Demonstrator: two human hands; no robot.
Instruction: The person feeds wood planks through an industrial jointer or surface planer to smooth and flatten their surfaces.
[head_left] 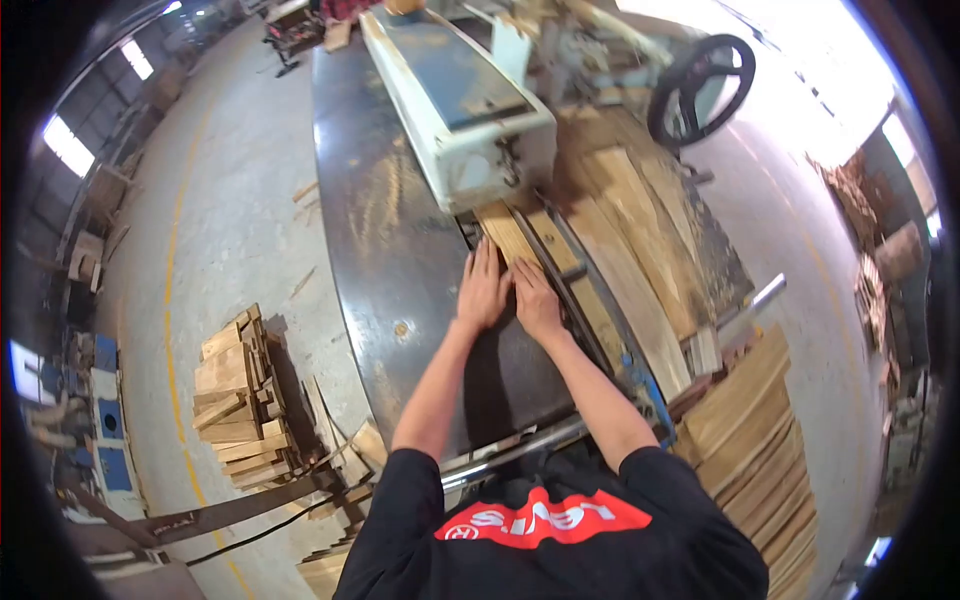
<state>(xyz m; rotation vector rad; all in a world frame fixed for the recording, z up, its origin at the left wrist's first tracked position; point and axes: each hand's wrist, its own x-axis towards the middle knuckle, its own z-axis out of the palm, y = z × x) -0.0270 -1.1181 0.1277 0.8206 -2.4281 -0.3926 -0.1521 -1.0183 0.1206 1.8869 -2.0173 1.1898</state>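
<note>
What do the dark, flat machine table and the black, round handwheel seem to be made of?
The dark, flat machine table looks like bare, smooth metal, since light shines off its surface. The black, round handwheel could be plastic or painted metal; its even black colour leaves this open.

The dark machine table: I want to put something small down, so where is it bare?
Widest: between the table's curved left edge and the left hand, though dusty. Smaller: between the forearms. Crowded: by the white housing, where the right hand touches the wood strip, and rightward, where boards lie.
</note>
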